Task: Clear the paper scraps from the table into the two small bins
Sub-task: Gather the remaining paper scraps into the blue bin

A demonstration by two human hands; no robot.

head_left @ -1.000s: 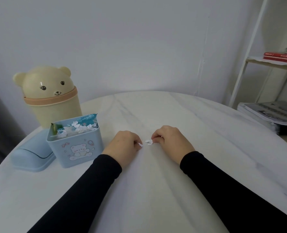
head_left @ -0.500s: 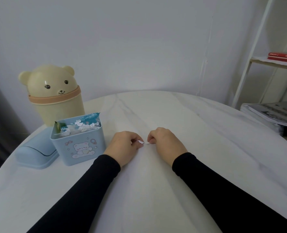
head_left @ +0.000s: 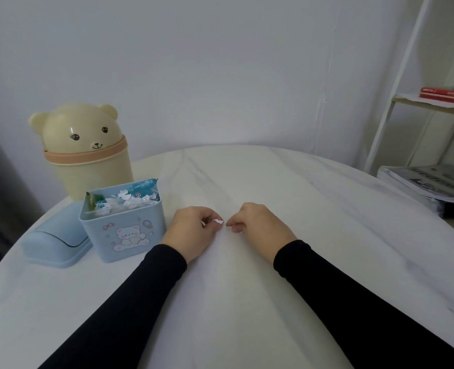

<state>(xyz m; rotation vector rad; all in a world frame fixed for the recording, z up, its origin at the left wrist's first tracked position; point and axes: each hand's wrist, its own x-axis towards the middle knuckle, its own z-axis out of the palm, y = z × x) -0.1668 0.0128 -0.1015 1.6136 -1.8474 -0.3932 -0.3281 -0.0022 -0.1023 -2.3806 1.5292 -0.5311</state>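
Nearest the camera, two black sleeves point(head_left: 151, 283) run up over the white table point(head_left: 247, 302) to a pair of hands set close together. The left hand point(head_left: 191, 231) has its fingers curled under, and at their tips it pinches a small white paper scrap point(head_left: 218, 221), which pokes out toward the other hand. The right hand point(head_left: 257, 226) lies just beside it, fingers also curled, forefinger and thumb drawn together at a point just short of the scrap. Whether it holds a bit of paper of its own I cannot tell; the tips are too small to read.

The scrap looks to be almost weightless, limp and thin, likely to flutter off on a breath or cling to skin when let go. It is best taken by an edge between thumb and fingertip, with light pressure, and dropped from low over the opening.

Just to the left of the left hand stands the blue bin point(head_left: 123, 230), square, with a bear printed on its front, already heaped with white scraps and a blue wrapper. Left of that lies a blue lid point(head_left: 57, 242) flat on the table. Beyond the blue bin, farther from the hands, stands the bear bin point(head_left: 87, 147), cream-coloured with its domed head closed. Well off to the right of the right hand, a shelf point(head_left: 433, 107) holds red books, with stacked papers point(head_left: 428, 185) below.
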